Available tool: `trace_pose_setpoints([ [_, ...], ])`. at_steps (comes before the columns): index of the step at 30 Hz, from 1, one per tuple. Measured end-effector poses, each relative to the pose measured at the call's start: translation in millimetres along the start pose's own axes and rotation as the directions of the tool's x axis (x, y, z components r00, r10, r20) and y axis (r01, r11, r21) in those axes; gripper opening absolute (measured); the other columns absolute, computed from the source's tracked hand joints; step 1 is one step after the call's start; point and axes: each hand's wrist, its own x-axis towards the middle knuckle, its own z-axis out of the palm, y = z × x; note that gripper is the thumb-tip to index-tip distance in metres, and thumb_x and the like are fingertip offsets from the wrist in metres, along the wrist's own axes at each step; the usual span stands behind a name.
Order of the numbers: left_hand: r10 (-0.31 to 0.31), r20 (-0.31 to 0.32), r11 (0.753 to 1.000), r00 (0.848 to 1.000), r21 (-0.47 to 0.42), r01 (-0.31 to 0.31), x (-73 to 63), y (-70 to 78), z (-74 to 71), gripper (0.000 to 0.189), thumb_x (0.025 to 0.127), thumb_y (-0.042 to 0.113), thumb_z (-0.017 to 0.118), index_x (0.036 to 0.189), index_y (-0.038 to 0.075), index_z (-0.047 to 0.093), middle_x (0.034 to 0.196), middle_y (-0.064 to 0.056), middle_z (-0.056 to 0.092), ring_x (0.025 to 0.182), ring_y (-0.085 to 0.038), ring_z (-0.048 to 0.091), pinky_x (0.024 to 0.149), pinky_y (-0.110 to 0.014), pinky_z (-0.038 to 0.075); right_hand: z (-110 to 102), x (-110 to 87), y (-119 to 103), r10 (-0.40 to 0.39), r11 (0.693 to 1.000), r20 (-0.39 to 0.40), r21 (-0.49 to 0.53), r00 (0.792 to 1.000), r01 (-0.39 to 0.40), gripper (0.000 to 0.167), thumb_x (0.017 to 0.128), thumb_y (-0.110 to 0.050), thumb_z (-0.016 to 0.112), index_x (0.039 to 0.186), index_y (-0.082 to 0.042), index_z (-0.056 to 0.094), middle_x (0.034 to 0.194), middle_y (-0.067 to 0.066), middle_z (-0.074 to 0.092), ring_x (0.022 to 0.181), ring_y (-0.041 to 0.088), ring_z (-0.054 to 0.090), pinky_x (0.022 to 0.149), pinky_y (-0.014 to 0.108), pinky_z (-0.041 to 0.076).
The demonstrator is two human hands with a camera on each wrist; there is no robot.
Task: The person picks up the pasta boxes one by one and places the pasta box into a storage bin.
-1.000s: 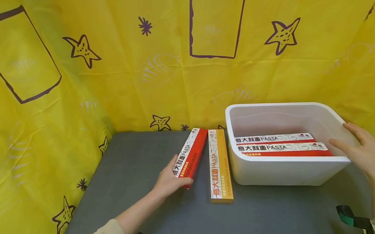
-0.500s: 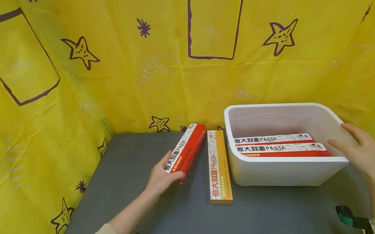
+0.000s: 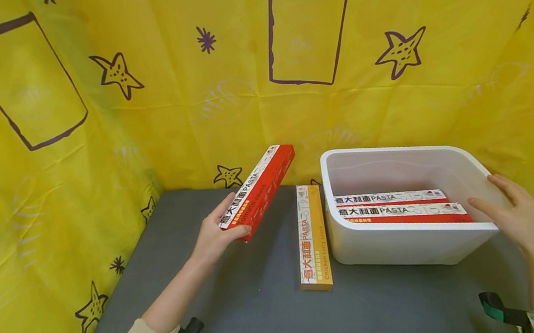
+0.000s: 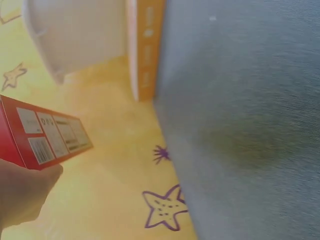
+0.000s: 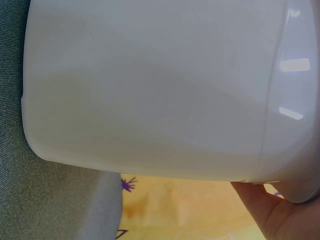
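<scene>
My left hand (image 3: 215,235) grips the near end of a red pasta box (image 3: 262,189), labelled tomato sauce, and holds it raised and tilted above the table. Its barcode end panel (image 4: 52,137) shows in the left wrist view. At the right, my right hand (image 3: 518,212) holds the right end of a white plastic bin (image 3: 394,248) by its rim, thumb over the inside. Two more red pasta boxes (image 3: 405,216) lie side by side in the bin. The right wrist view is mostly filled by the bin's outer wall (image 5: 150,90).
A yellow pasta box (image 3: 312,239), labelled chicken curry sauce, lies on the dark grey table (image 3: 288,327) just left of the bin. Yellow patterned cloth (image 3: 181,132) hangs behind and along the sides of the table.
My left hand has lifted the red pasta box off the table and drawn it up and to the left. My right hand and the bin have stayed in place.
</scene>
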Motion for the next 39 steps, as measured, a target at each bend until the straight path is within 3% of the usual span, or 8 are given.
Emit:
trace_pose_setpoints([
  [12,0.112,0.058,0.987,0.992,-0.124,-0.104,10.6,28.1,6.8,0.074,0.077,0.009,0.069,0.147,0.011,0.045,0.137,-0.016,0.046,0.111,-0.026,0.043,0.076,-0.026,0.048,-3,-2.1,0,0.002,1.0,0.005,-0.024,1.0,-0.002,0.08,0.093,-0.041,0.058,0.153,-0.004,0.02,0.156,0.031,0.013,0.135,0.058,0.014,0.1,0.074,0.015],
  [17,0.174,0.11,0.977,0.979,-0.143,-0.158,17.2,42.1,9.4,0.073,0.077,0.009,0.067,0.147,0.008,0.045,0.135,-0.017,0.047,0.108,-0.027,0.046,0.07,-0.026,0.05,-4,-2.3,-1,0.01,0.999,0.007,-0.038,1.0,-0.009,0.08,0.093,-0.042,0.057,0.154,-0.005,0.02,0.156,0.031,0.012,0.135,0.058,0.013,0.099,0.074,0.015],
  [23,0.222,0.197,0.964,0.955,-0.19,-0.185,28.3,58.5,15.8,0.071,0.077,0.01,0.066,0.146,0.006,0.045,0.138,-0.015,0.045,0.11,-0.026,0.046,0.073,-0.026,0.05,-3,-2.2,-3,0.005,1.0,0.003,-0.031,1.0,-0.005,0.08,0.093,-0.042,0.057,0.154,-0.004,0.021,0.156,0.031,0.013,0.135,0.058,0.014,0.099,0.074,0.016],
  [29,0.226,0.278,0.965,0.934,-0.195,-0.175,39.6,70.6,25.0,0.072,0.077,0.014,0.065,0.146,0.007,0.045,0.137,-0.015,0.047,0.106,-0.026,0.05,0.075,-0.028,0.049,-1,-2.1,-1,-0.013,0.999,-0.004,-0.032,1.0,0.012,0.079,0.093,-0.041,0.058,0.153,-0.003,0.023,0.155,0.031,0.015,0.135,0.058,0.015,0.099,0.074,0.016],
  [39,0.195,0.393,0.981,0.899,-0.087,-0.175,58.5,85.5,43.2,0.072,0.075,0.021,0.069,0.144,0.014,0.05,0.124,-0.012,0.056,0.105,-0.026,0.051,0.077,-0.034,0.048,1,-3.9,-2,-0.012,1.0,-0.012,-0.021,1.0,0.012,0.079,0.093,-0.042,0.058,0.153,-0.003,0.023,0.155,0.032,0.016,0.134,0.058,0.017,0.098,0.074,0.017],
])
